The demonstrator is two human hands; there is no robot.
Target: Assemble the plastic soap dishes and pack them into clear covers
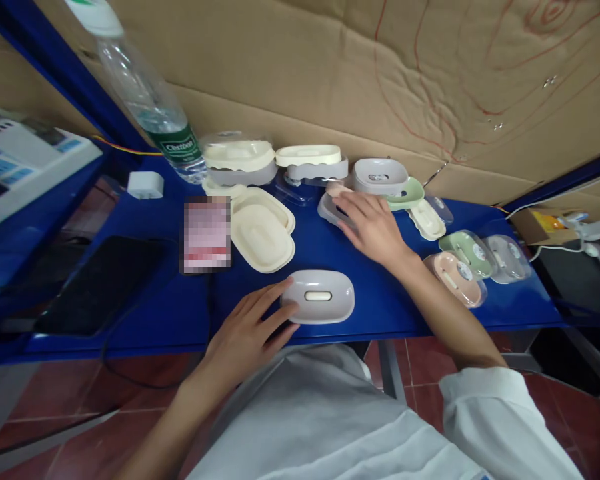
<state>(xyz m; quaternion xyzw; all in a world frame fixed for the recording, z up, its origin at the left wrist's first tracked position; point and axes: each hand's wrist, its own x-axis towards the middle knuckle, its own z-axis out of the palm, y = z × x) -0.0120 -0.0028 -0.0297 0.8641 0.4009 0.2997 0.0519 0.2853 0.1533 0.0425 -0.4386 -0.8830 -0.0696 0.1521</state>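
Observation:
A grey oval soap dish (330, 310) with a cream strip in its middle slot lies near the table's front edge. Spread fingers of my left hand (247, 327) touch its left end, some on the rim, the thumb at the front side. Farther back, my right hand (373, 223) reaches over another grey dish piece (329, 212), fingers stretched and partly covering it. A small pinkish part (339, 188) shows just beyond those fingertips. Whether the right fingers grip anything is hard to see. Two cream oval trays (263, 240) overlap between the hands, farther left.
Stacked cream and grey dishes (240, 157) stand along the cardboard wall beside a water bottle (175, 140). At right lie lidded dishes in pink (460, 283), green (467, 253) and grey (507, 257). A white charger (146, 185), a blurred-out pink item (207, 233) and a dark phone-like slab (105, 283) sit left.

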